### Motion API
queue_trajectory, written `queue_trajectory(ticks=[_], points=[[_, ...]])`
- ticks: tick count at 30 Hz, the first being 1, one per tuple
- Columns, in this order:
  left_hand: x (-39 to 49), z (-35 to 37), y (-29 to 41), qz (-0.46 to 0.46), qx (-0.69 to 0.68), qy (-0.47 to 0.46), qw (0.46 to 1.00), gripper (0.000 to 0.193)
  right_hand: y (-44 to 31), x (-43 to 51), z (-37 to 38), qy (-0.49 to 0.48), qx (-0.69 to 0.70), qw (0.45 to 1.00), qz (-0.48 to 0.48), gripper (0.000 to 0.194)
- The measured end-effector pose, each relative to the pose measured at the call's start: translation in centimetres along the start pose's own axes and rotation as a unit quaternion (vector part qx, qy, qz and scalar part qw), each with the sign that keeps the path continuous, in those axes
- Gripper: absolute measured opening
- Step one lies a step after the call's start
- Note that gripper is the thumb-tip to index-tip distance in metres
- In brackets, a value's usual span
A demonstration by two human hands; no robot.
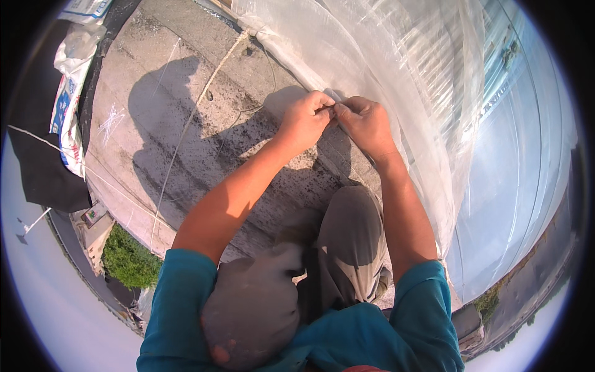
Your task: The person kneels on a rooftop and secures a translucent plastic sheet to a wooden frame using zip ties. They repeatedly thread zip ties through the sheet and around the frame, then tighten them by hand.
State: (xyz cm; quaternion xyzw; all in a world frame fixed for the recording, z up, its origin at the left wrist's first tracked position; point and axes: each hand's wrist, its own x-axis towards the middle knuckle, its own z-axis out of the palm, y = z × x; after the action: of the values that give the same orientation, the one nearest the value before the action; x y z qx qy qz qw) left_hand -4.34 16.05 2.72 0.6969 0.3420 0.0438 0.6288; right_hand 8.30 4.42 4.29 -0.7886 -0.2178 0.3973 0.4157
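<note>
Both hands meet at the rolled edge of a translucent plastic film. My left hand pinches a thin, dark strand, perhaps wire or cord, between thumb and forefinger. From the right, my right hand pinches the same spot, its fingertips touching or nearly touching the left ones. The fingers hide most of the strand, so its exact kind is unclear. A thin loose wire or cord curves over the concrete surface left of the film edge. Beyond it, a pale rope runs from a knot at that edge.
My bent knee is close below the hands. Black sheeting and printed plastic sacks line the left edge. Another white cord crosses there. Outside are a green tree and rooftops; the film-covered structure curves away right.
</note>
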Motion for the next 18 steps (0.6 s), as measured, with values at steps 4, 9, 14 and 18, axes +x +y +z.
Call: queue_trajectory(ticks=[4,9,14,18], points=[[-0.2,-0.1,0.2,0.028,0.095,0.026,0.995,0.017,-0.9,0.1,-0.2,0.002,-0.025,1.000,0.009,0.025],[-0.1,-0.2,0.0,0.083,0.158,0.055,0.982,0.016,-1.1,0.4,0.1,0.019,-0.098,0.994,-0.033,0.020],[0.2,-0.3,0.0,0.110,0.174,0.036,0.978,0.014,-0.1,0.4,0.6,0.065,-0.131,0.983,-0.114,0.016],[0.3,-0.2,0.2,0.082,0.196,0.021,0.977,0.014,-0.6,0.0,0.1,0.064,-0.089,0.989,-0.099,0.015]])
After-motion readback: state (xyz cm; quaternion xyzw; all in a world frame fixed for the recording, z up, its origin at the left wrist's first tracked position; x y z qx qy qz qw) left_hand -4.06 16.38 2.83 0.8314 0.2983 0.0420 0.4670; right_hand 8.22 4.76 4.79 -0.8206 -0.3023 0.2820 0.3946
